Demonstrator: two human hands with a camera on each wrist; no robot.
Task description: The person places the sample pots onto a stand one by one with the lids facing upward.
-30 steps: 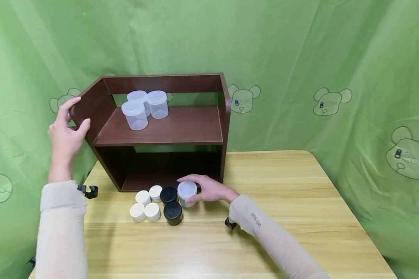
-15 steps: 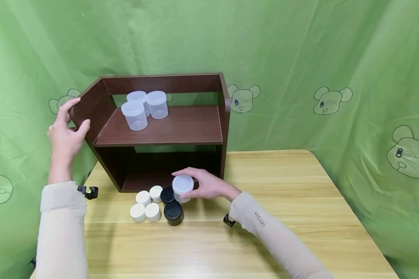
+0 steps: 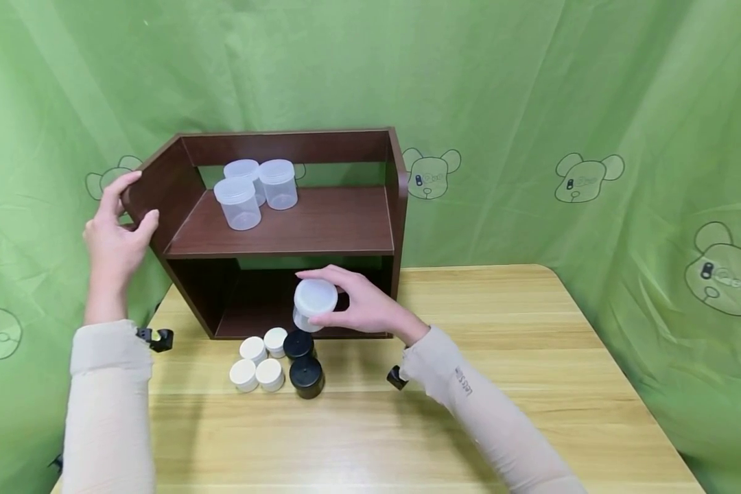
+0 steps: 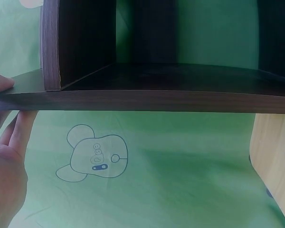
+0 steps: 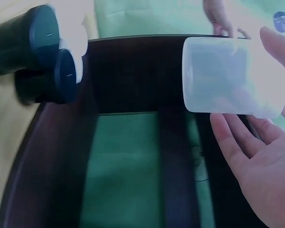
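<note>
pale wooden worktop (image 3: 531,357), and on it sits a dark brown shelf unit (image 3: 395,206) towards the back left. just in front of the unit, four small white-lidded jars (image 3: 258,361) cluster together, two black jars (image 3: 302,360) touching right beside them. up on the upper shelf board (image 3: 321,226), three clear jars (image 3: 253,189) stand upright, bunched at the left.

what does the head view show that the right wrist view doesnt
Only the head view shows three clear jars on the upper board of the shelf, four small white jars on the table, and the left hand gripping the shelf's left side panel.

Only the right wrist view shows the right palm up close and looks through the shelf's lower compartment to the green cloth behind.

Both show the right hand holding a clear jar in front of the shelf, and two black jars.
</note>
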